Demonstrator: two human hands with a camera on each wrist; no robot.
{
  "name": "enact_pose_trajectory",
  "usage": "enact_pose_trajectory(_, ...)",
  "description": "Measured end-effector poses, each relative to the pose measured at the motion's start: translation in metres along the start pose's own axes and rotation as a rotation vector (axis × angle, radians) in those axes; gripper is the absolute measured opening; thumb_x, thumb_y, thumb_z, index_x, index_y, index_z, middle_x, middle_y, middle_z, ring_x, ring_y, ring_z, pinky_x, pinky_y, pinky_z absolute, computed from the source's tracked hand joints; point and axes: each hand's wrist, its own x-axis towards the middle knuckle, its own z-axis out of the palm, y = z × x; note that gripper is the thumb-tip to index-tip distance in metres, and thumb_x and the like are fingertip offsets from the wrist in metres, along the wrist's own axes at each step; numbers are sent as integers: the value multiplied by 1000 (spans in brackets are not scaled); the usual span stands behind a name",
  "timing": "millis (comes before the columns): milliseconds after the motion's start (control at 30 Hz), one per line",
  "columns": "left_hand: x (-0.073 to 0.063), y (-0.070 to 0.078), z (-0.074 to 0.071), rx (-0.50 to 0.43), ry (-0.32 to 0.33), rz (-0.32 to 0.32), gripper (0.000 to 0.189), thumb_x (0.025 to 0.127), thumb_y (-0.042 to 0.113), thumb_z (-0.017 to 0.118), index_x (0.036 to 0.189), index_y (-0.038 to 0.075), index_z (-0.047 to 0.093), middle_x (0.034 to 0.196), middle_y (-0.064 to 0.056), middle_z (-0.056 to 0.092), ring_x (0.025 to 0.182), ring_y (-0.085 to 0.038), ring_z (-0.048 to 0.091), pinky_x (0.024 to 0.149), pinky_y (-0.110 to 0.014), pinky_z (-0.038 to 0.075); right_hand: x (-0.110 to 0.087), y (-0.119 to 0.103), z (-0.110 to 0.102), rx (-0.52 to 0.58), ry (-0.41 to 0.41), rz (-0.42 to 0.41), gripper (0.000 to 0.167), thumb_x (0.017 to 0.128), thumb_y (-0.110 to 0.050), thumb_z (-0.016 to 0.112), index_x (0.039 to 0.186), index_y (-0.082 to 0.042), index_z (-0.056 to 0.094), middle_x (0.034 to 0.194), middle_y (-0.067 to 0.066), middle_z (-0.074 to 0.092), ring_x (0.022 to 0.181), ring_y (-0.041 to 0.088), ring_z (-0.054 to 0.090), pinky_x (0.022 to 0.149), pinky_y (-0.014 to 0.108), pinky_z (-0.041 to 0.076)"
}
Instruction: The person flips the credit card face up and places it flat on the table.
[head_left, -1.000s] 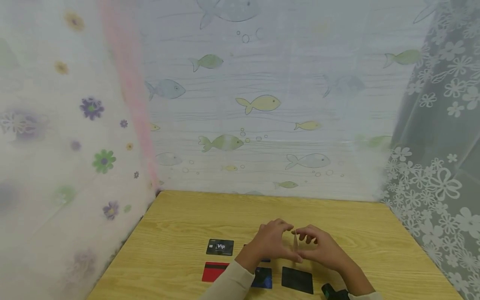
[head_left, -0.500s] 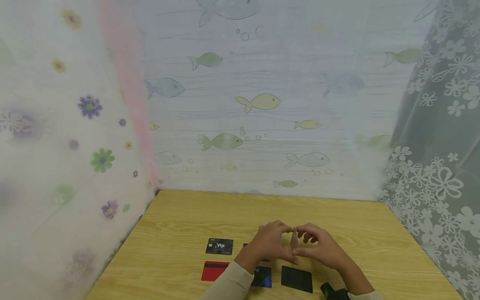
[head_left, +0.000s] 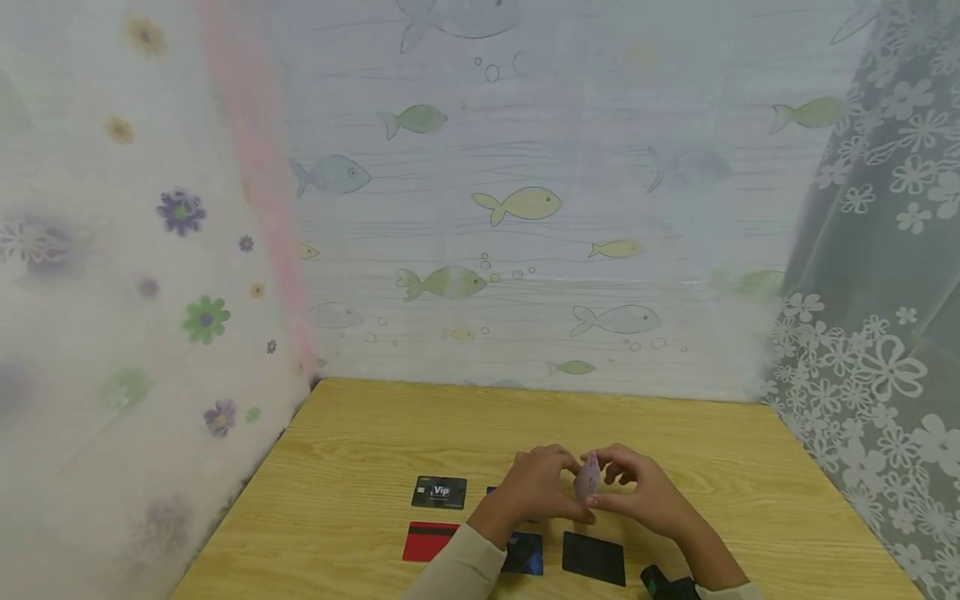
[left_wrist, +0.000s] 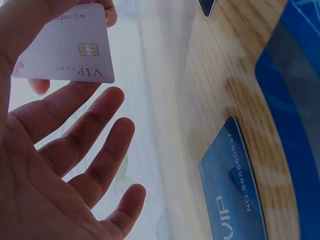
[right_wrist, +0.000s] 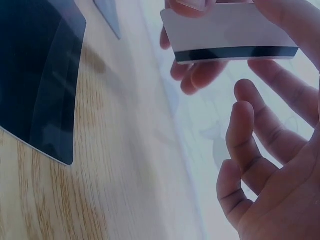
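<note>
A pale VIP card [head_left: 588, 479] is held up above the table between my two hands, tilted on edge. My left hand [head_left: 536, 483] pinches it from the left with thumb and index finger, while my right hand [head_left: 648, 504] pinches its other side. In the left wrist view the card's white face [left_wrist: 65, 47] shows a gold chip and upside-down lettering. From the right wrist the back of the card [right_wrist: 230, 30] shows, with a black stripe along it. The other fingers of both hands are spread loosely away from the card.
On the wooden table [head_left: 360, 425] lie a black Vip card [head_left: 438, 492], a red card [head_left: 429, 542], a blue card [head_left: 527, 554] and a black card [head_left: 594, 558]. Another blue card [left_wrist: 232, 185] is mostly hidden behind my left hand. A fish-print curtain [head_left: 525, 275] hangs behind.
The card has turned between my fingers, from nearly edge-on to showing more of a face. My hands have shifted only slightly; the cards on the table lie as before.
</note>
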Motion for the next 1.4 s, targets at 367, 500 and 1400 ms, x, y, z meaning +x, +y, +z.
enact_pose_trajectory(367,-1,-4,-1,8,11,-5,56,72,61,88,117,30,76,125,15,67,120,-11,62,101,-52,46,-2,-1,-5,10,-6,30,48,89,-22,82,133,-10,65,113,1,68,92,19,63,75,33,49)
enact_pose_trajectory(500,-1,-3,-2,12,16,-10,57,73,62,88,117,29,76,126,14,68,120,-12,63,100,-52,47,-3,0,-8,33,-9,39,45,90,-19,82,130,-10,65,108,3,69,91,19,64,74,33,51)
enact_pose_trajectory(1400,-1,-13,-3,29,32,-50,57,69,59,91,118,34,76,121,15,69,115,-12,64,94,-47,46,-10,18,-22,52,4,71,47,88,-15,83,130,-7,64,115,13,68,93,21,65,78,32,53)
